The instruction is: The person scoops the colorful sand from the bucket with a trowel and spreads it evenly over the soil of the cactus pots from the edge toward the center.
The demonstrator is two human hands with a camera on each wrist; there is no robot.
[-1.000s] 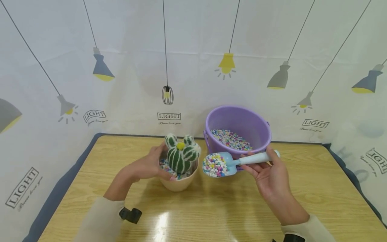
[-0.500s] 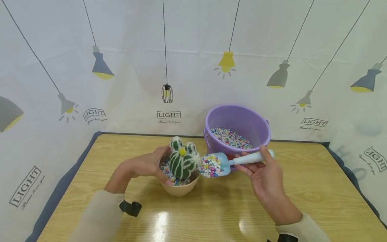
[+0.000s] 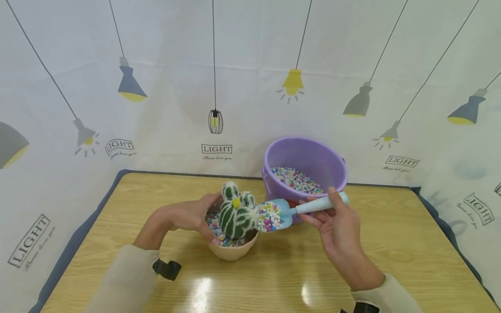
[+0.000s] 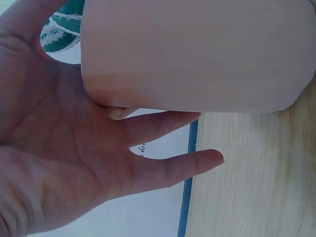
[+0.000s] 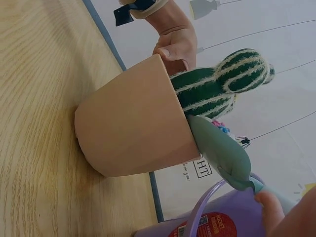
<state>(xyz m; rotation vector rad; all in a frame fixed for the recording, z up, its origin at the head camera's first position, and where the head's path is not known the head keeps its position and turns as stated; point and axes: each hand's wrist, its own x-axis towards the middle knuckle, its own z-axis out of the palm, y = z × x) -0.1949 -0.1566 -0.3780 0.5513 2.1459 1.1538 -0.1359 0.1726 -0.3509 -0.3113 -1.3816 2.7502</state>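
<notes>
Tabletop [image 3: 95,234] in pale wood grain stretches before a white backdrop [image 3: 250,104] printed with hanging lamps. At left, a person's left hand [image 3: 193,217], its wrist bearing a black band [image 3: 167,269] over a light sleeve [image 3: 123,278], grips the peach-colored pot [image 3: 232,252], thumb over the rim and fingers spread around the outer side. Inside the pot, a fuzzy green-and-white cactus [image 3: 235,219] with a yellow bloom [image 3: 236,203] rises from colorful pebbles [image 3: 215,226]. Just right of the plant, the loaded blade of a light blue scoop [image 3: 289,213] sits at the pot's rim, multicolored stones [image 3: 269,216] heaped in it beside the cactus. Behind the scoop stands a purple bucket [image 3: 328,167], partly filled with the same kind of stones [image 3: 297,179], a red label [image 5: 212,227] on its side in the right wrist view. At right, the right hand [image 3: 339,237] holds the scoop by its pale handle, thumb on top and fingers beneath.
</notes>
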